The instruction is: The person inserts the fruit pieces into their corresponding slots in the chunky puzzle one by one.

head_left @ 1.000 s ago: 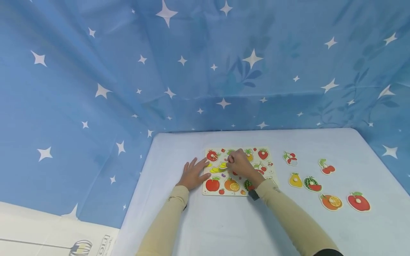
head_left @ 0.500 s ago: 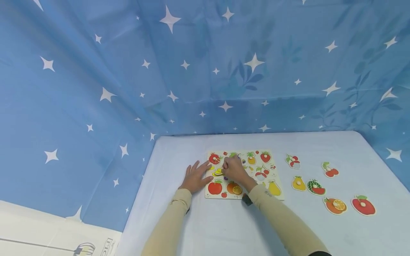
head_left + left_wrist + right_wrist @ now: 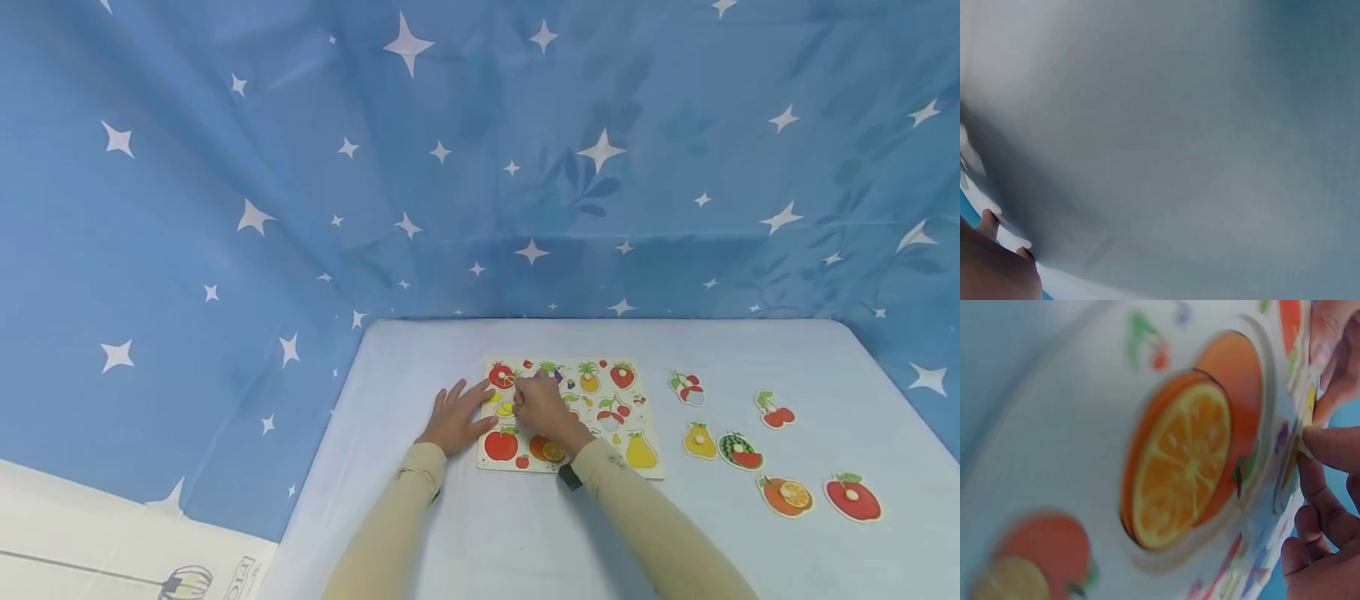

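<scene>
A pale worktop [image 3: 495,533] carries a fruit-printed puzzle board [image 3: 572,371]. The left hand [image 3: 453,419] lies spread, straight-fingered, at the board's left edge — the right hand [image 3: 543,408] pinches a yellow piece [image 3: 1309,406] over the board's left part, near the left hand.

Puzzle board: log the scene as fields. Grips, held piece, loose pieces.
surface: pale table
board: fruit puzzle, flat on table
left grip: fingers spread, at board's left edge
right grip: pinches knob of yellow piece
seating: cannot tell if fully in
loose, right of board: pear, watermelon, orange, apple, cherries, red-and-green piece
</scene>
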The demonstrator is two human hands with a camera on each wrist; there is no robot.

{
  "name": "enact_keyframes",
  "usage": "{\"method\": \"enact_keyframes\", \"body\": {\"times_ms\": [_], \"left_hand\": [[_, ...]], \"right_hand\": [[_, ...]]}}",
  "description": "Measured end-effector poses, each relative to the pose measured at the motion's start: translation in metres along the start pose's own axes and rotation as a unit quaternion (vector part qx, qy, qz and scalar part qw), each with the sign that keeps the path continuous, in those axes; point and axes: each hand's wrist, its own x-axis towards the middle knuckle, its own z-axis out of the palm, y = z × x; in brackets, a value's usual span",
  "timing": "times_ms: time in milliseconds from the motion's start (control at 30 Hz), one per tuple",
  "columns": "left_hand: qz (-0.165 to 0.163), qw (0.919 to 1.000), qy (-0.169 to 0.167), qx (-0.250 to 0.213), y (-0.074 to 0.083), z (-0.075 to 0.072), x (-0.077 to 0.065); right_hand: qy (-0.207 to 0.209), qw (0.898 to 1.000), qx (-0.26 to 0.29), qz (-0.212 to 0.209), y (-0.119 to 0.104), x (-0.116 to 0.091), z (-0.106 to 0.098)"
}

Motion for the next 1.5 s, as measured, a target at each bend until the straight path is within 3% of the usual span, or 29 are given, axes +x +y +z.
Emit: {"method": "enact_keyframes", "body": {"times_ms": [133, 333, 500, 633, 833, 967, 1200, 1300, 1500], "left_hand": [[0.001, 0.9999, -0.017, -0.002, 0.003, 0.000, 0.006], [-0.004, 0.9999, -0.012, 0.004, 0.001, -0.004, 0.006], [0.008, 0.9999, -0.014, -0.001, 0.005, -0.015, 0.008], [0.018, 0.9994, -0.031, 0.005, 0.007, -0.014, 0.012], [0.017, 0.9991, -0.038, 0.007, 0.003, -0.013, 0.014], [0.016, 0.9994, -0.031, 0.000, -0.008, -0.018, 0.011], [-0.010, 0.9997, -0.016, 0.013, -0.035, -0.026, -0.004], [-0.016, 0.9997, -0.016, -0.005, -0.038, -0.029, -0.009], [-0.024, 0.9994, -0.023, -0.007, -0.036, -0.030, -0.009]], "right_hand": [[-0.011, 1.000, 0.007, 0.018, 0.003, -0.001, 0.001], [0.001, 1.000, -0.001, 0.000, 0.000, 0.002, 0.002], [0.021, 0.997, 0.071, 0.008, 0.002, 0.003, -0.010], [0.045, 0.987, 0.152, 0.039, 0.012, -0.006, -0.028], [0.066, 0.961, 0.263, 0.053, 0.028, -0.018, -0.052], [0.065, 0.954, 0.281, 0.076, 0.031, -0.021, -0.056], [0.056, 0.958, 0.276, 0.047, 0.026, -0.021, -0.050], [0.064, 0.960, 0.270, 0.040, 0.030, -0.022, -0.053], [0.062, 0.966, 0.243, 0.066, 0.054, -0.032, -0.071]]}}
